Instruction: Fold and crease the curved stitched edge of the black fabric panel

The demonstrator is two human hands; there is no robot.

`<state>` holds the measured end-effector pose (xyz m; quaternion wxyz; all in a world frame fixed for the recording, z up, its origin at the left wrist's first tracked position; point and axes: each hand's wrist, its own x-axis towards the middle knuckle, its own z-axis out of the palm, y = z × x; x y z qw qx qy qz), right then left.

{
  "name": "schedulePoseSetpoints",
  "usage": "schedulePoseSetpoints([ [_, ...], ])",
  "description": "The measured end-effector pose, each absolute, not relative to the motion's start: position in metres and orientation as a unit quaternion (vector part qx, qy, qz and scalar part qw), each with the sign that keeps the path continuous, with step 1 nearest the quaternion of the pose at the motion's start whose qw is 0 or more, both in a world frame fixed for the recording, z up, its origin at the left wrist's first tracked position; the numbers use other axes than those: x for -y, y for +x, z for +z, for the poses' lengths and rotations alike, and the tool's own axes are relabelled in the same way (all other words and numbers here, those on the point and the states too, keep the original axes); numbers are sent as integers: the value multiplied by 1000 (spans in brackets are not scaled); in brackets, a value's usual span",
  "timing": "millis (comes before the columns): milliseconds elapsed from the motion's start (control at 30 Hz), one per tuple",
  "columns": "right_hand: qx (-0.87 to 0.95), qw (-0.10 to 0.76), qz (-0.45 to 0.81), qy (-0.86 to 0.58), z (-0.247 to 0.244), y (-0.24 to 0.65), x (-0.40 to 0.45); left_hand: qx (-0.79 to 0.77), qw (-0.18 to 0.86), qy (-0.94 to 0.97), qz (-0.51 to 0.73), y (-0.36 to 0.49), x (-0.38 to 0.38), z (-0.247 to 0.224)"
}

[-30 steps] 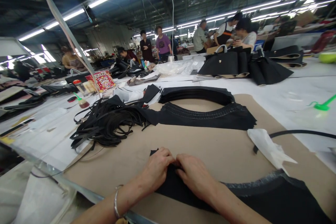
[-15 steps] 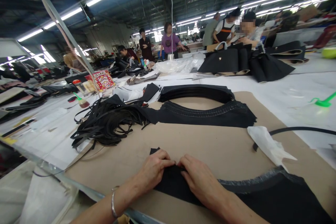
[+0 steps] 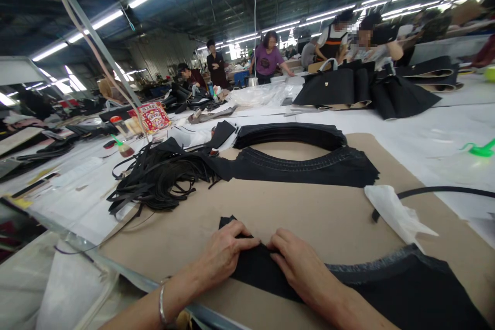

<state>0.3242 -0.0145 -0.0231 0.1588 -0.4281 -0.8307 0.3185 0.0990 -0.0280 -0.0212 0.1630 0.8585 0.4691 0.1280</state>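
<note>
There's a green-tipped bottle (image 3: 122, 147) on the desk (image 3: 421, 139) just off the left of the tan sheet (image 3: 309, 209), then a messy pile of black strips (image 3: 158, 178) overlapping the sheet's left side. Left hand (image 3: 226, 250) is pinching the edge of a long black piece (image 3: 406, 289) lying on the sheet's near side. Curved black pieces (image 3: 301, 173) sit toward the sheet's far side. Right hand (image 3: 301, 265) has that same edge pinched too. White scrap (image 3: 402, 216)'s on the sheet's right.
</note>
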Motion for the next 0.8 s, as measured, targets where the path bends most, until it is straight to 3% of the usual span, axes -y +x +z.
schedulePoseSetpoints([
  [500,831,166,327,-419,-25,339,15,-432,177,863,193,104,30,-29],
  [800,859,171,295,-382,-32,342,15,-457,182,862,125,115,29,-12],
])
